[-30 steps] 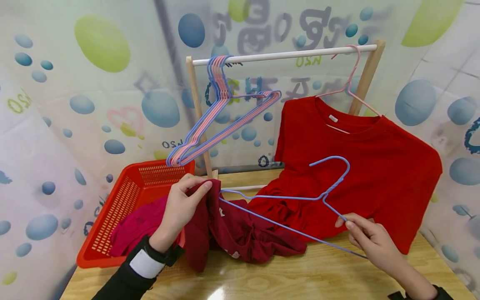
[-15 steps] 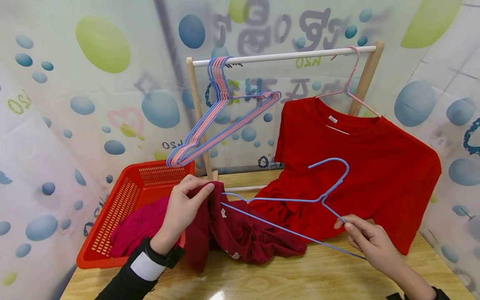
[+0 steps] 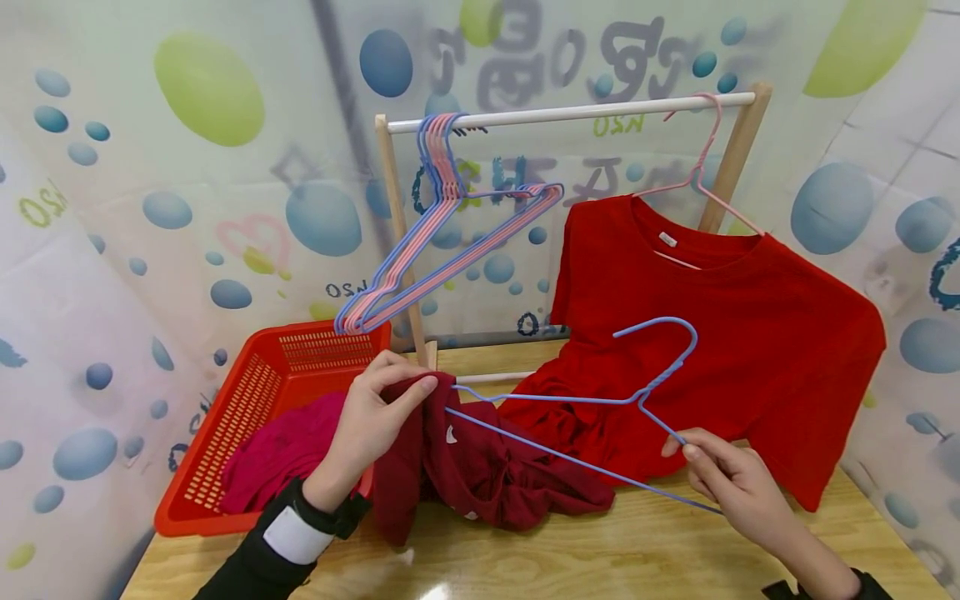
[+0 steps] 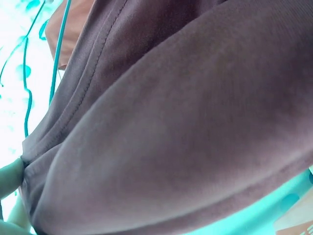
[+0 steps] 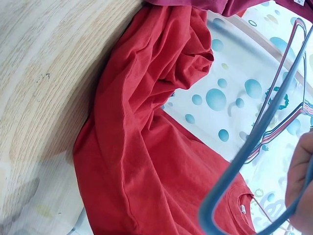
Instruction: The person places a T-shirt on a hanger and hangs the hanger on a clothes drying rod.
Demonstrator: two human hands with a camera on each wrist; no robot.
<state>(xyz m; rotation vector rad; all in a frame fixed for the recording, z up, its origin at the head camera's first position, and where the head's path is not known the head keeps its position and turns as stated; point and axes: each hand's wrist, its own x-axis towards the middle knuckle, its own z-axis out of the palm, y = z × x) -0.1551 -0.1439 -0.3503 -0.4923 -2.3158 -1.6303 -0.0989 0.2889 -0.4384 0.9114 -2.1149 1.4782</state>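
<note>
My left hand pinches the upper edge of a dark red garment, whose folds hang down onto the table. In the left wrist view the garment fills most of the picture, with fingers at its gathered edge. My right hand grips one arm of a blue wire hanger. That hanger's hook points up, and its far end goes in at the garment's collar, hidden by the cloth beside my left hand. The right wrist view has the bent hanger end close to the camera.
A rack's white rail carries several blue and pink hangers at left. At its right, a red T-shirt hangs from a pink hanger, its lower part bunched on the wooden table. An orange basket holds magenta cloth.
My left hand has shifted slightly right and down with the garment's edge, covering a little more of the hanger's end. My right hand and the hanger have moved slightly left.
</note>
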